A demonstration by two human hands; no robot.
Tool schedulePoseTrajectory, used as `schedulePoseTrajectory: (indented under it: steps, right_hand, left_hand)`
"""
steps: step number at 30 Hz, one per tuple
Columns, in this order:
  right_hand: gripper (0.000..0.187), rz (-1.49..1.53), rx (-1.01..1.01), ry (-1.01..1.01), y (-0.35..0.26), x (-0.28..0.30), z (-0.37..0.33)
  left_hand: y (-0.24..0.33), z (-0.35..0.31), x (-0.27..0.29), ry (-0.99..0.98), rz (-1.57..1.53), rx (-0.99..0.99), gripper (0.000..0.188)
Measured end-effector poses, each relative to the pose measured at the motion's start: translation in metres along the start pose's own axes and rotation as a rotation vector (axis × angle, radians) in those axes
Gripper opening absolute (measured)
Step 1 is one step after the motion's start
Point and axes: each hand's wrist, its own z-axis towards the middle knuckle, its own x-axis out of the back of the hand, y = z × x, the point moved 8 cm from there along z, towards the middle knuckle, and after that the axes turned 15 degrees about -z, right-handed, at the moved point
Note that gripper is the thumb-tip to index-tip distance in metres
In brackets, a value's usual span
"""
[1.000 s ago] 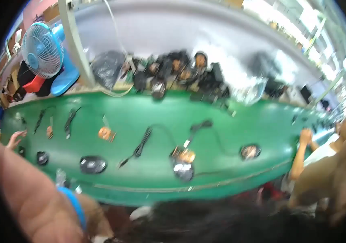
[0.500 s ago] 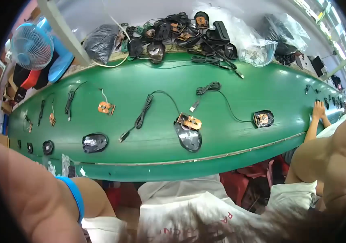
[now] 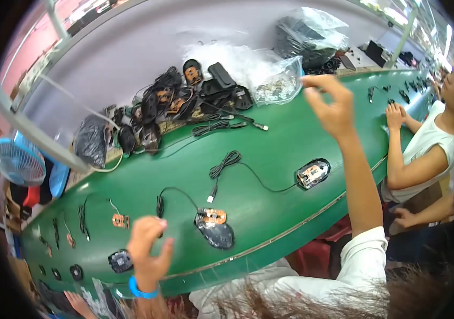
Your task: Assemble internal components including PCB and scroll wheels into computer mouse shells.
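My left hand (image 3: 150, 249), with a blue wristband, is raised over the green belt. Its thumb and fingers are apart with nothing seen in them. Beside it on the belt lie a black mouse shell (image 3: 120, 261) and an orange circuit board (image 3: 120, 220). My right hand (image 3: 333, 106) hangs in the air in front of the clear bag of small parts, fingers curved and apart, holding nothing visible. Between my hands, a computer mouse (image 3: 217, 235) lies on the belt, an orange board at its upper end. Farther right sits an open mouse base (image 3: 313, 173) with a board and coiled cable (image 3: 226, 164).
Along the back lie a heap of mouse parts (image 3: 158, 103), a clear bag of small parts (image 3: 280, 85) and a black plastic bag (image 3: 91, 142). A blue fan (image 3: 18, 161) stands far left. At the right, a co-worker (image 3: 423, 141) has both hands at the belt.
My view has turned and tilted. Both arms have moved from the lower sides to over the belt, hands now visible. The orange board on the mouse sits differently from before.
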Motion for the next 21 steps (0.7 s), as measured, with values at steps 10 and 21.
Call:
schedulePoseTrajectory:
  steps: [10,21]
  right_hand:
    - [0.035,-0.394,-0.087,-0.613,0.149,-0.232,-0.017]
    - [0.014,-0.229,-0.202,-0.322,0.139,-0.2,-0.004]
  left_hand:
    - [-0.052,-0.017,-0.06,-0.182,0.169,0.173,0.048]
    - [-0.061,0.026,-0.11,-0.528,0.08,0.105,0.053]
